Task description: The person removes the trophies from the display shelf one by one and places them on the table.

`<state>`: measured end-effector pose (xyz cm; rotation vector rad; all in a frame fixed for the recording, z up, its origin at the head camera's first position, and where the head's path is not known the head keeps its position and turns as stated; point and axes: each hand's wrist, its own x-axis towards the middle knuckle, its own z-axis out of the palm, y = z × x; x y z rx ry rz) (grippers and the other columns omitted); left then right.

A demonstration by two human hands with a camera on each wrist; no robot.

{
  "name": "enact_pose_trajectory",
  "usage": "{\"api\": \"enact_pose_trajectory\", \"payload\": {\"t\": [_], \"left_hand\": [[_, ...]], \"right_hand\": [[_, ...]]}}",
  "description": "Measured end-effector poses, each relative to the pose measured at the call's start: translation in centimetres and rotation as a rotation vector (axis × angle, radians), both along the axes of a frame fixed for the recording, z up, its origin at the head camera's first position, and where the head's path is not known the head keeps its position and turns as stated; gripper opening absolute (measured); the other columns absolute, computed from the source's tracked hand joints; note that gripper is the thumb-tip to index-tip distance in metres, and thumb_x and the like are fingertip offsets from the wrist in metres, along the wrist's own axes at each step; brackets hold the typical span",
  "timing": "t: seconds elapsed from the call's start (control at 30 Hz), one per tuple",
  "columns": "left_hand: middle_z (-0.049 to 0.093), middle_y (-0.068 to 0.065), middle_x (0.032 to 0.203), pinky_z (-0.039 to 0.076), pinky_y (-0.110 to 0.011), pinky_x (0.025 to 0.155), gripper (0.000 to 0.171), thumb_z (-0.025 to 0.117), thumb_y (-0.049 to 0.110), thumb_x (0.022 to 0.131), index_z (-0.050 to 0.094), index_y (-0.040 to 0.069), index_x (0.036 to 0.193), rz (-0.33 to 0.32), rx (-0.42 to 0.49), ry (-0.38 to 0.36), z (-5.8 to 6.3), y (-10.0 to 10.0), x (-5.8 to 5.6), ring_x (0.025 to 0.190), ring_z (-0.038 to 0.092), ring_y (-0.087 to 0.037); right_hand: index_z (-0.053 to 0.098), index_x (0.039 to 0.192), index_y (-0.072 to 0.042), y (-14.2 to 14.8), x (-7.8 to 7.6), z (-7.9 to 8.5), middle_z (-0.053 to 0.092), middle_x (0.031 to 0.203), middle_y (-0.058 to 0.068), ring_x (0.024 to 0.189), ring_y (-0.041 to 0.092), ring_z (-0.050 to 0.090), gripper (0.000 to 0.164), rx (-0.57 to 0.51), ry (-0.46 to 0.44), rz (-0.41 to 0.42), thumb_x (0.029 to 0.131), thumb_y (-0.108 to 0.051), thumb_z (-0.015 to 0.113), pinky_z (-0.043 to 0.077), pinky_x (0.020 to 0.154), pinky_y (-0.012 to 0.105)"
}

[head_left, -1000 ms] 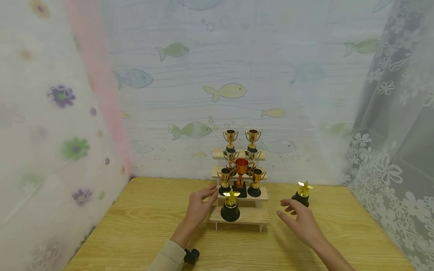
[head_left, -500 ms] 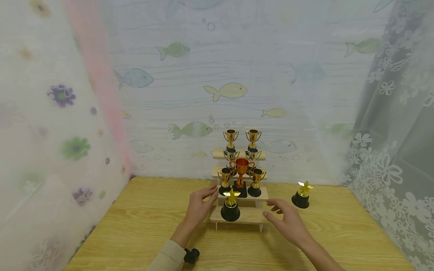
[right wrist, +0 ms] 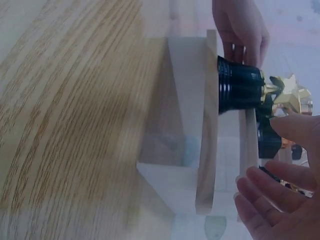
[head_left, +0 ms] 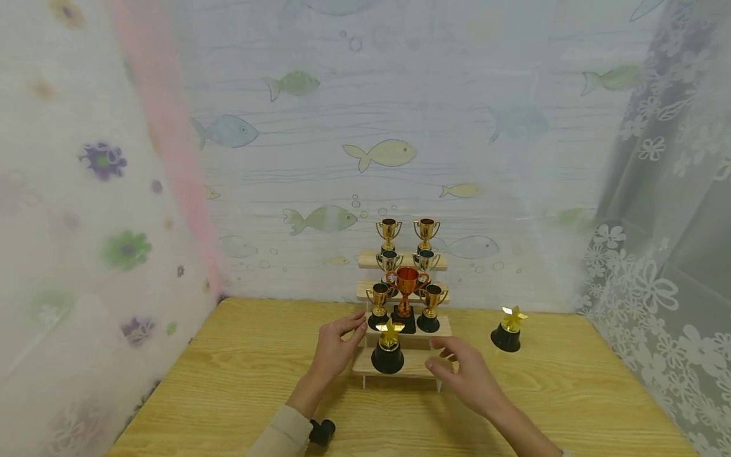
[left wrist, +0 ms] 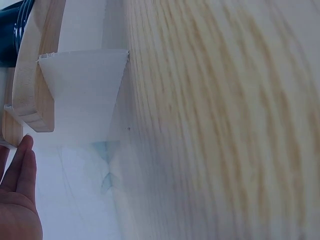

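In the head view a tiered wooden stand point(head_left: 414, 365) carries several small trophies. A gold star trophy point(head_left: 388, 349) on a black base stands on the lowest step, left of its middle. The left hand point(head_left: 335, 346) is at the stand's left side, fingers extended; in the left wrist view its fingertips are by a step's end, and contact cannot be told. My right hand point(head_left: 468, 374) hovers at the right end of the lowest step, fingers loosely bent, holding nothing. A second star trophy point(head_left: 508, 330) stands on the table to the right.
An orange cup trophy point(head_left: 406, 289) stands between two gold cups on the second step; silver and gold cups are on the steps behind. A small black object point(head_left: 323, 432) lies by the left sleeve. A fish-patterned curtain point(head_left: 388, 152) hangs behind the wooden table point(head_left: 240, 374).
My right hand has moved left from beside the star trophy on the table to the right end of the lowest step. The left hand has stayed in place.
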<state>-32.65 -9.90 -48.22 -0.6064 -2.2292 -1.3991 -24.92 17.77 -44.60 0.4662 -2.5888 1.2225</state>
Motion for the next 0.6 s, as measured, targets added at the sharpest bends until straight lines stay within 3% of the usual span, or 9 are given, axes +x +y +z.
{"api": "enact_pose_trajectory", "payload": {"t": [0.2,0.4,0.6], "left_hand": [[0.068,-0.016,0.132,0.057,-0.046,0.096,0.028,0.067,0.016,0.101,0.074,-0.002,0.122,-0.002,0.012,-0.008,0.0,0.0,0.0,0.124,0.064,-0.031],[0.067,-0.016,0.133,0.056,-0.046,0.096,0.029,0.067,0.018,0.102,0.074,0.000,0.123,-0.006,0.017,-0.030,0.0,0.0,0.0,0.126,0.063,-0.030],[0.068,-0.016,0.131,0.056,-0.045,0.096,0.028,0.067,0.016,0.101,0.074,-0.001,0.122,-0.002,0.008,-0.004,0.0,0.0,0.0,0.124,0.064,-0.031]], "right_hand": [[0.070,0.122,-0.007,-1.2,-0.3,-0.1,0.070,0.117,0.006,0.101,0.023,0.064,0.035,0.019,-0.007,0.020,0.091,-0.021,0.080,0.056,0.089,0.046],[0.069,0.121,-0.004,-2.5,-0.7,-0.6,0.070,0.115,0.009,0.100,0.027,0.066,0.035,0.052,0.045,0.068,0.091,-0.018,0.080,0.057,0.088,0.043],[0.069,0.123,-0.003,-3.5,-0.7,-1.2,0.068,0.115,0.015,0.106,0.031,0.066,0.039,0.027,0.045,0.080,0.088,-0.016,0.081,0.057,0.091,0.042]]}}
